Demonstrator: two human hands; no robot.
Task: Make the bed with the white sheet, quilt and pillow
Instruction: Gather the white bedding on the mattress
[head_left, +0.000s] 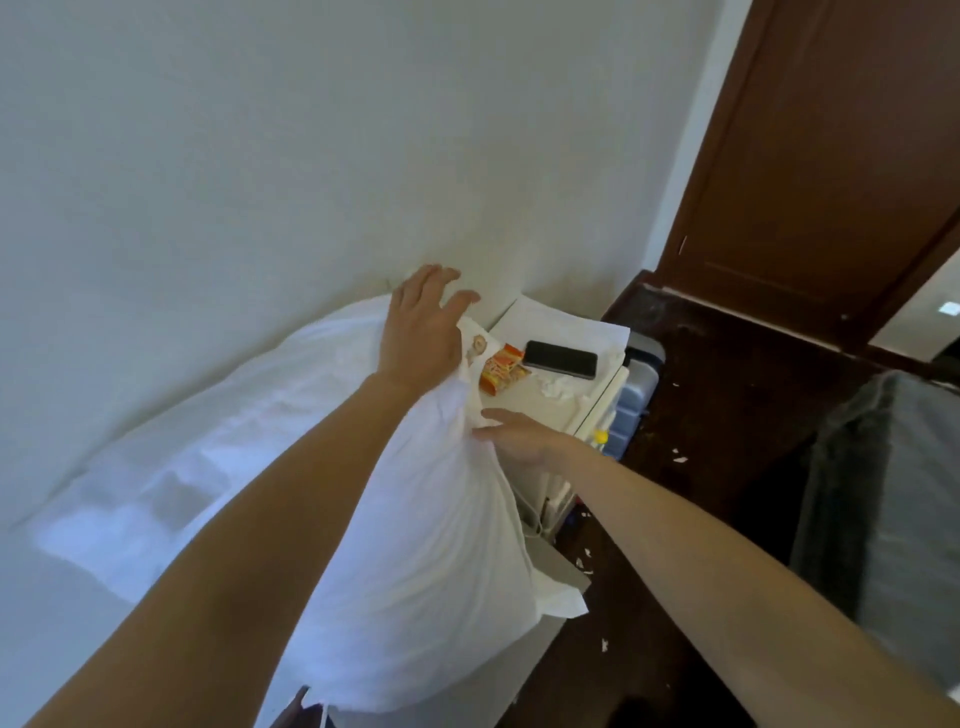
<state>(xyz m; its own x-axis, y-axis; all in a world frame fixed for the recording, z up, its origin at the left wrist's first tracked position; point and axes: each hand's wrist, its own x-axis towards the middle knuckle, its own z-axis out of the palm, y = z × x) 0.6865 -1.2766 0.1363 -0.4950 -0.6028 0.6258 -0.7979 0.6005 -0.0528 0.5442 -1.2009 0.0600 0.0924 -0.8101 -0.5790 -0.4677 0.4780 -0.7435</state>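
A plump white pillow (415, 561) lies at the head of the bed, its near end hanging over the bed's right edge. My left hand (423, 325) rests flat on the pillow's far end, fingers spread and straight. My right hand (519, 436) presses against the pillow's right side, fingers straight. White bedding (171, 478) covers the mattress to the left, up to the wall. Whether that is the sheet or the quilt is unclear.
A white bedside table (550, 400) stands right of the pillow with a black phone (560, 359), an orange snack packet (500, 370) and crumpled tissue on it. A blue suitcase (636, 395) sits behind it. Dark floor with paper scraps, a brown door and grey fabric (883, 493) lie right.
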